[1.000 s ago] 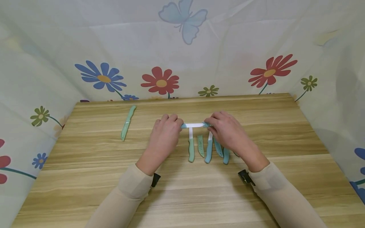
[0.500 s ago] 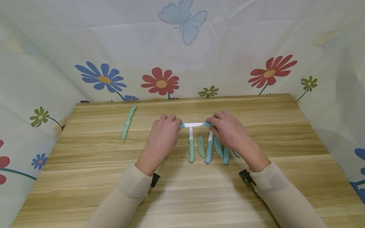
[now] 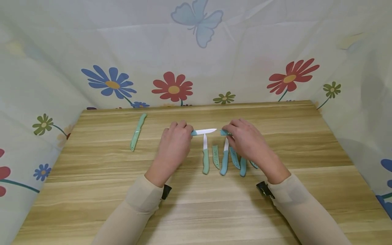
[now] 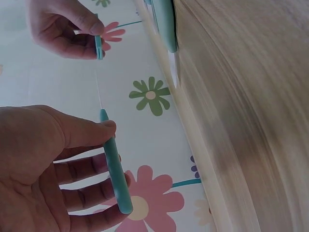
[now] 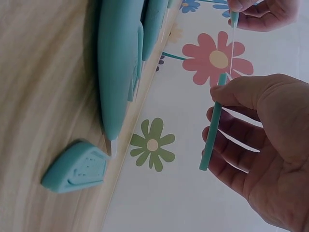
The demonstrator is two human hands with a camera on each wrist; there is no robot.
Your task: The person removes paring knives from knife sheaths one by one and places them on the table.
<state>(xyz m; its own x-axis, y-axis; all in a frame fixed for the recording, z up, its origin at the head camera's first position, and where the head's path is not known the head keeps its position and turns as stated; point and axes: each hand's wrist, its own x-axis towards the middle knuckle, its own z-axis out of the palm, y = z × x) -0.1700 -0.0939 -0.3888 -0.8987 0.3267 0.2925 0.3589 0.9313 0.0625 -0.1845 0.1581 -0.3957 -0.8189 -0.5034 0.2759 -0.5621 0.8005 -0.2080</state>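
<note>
My left hand (image 3: pixel 175 144) pinches the blue handle (image 4: pixel 115 169) of a small knife between thumb and fingers, its white blade (image 3: pixel 206 131) pointing right. In my right hand (image 3: pixel 248 142) is a blue blade sheath (image 5: pixel 213 126), held by thumb and fingertips. A short gap separates the blade tip from the sheath's mouth, and both are raised over the table. Below them lie a bare green knife (image 3: pixel 206 161), a green sheath (image 3: pixel 215 157), a bare blue knife (image 3: pixel 224 163) and a blue sheath (image 3: pixel 234 158). Another blue knife (image 3: pixel 243 167) is partly hidden by the right hand.
A sheathed green knife (image 3: pixel 138 132) lies apart at the left on the wooden table (image 3: pixel 92 177). Partly under the right hand, one more sheath (image 5: pixel 77 166) rests on the wood. A flower-printed cloth (image 3: pixel 245 61) surrounds the table's back and sides.
The blade tip has come away from the sheath's mouth, leaving a gap. My left hand has shifted slightly left with the knife, now tilted up a little; the right hand has barely moved.
</note>
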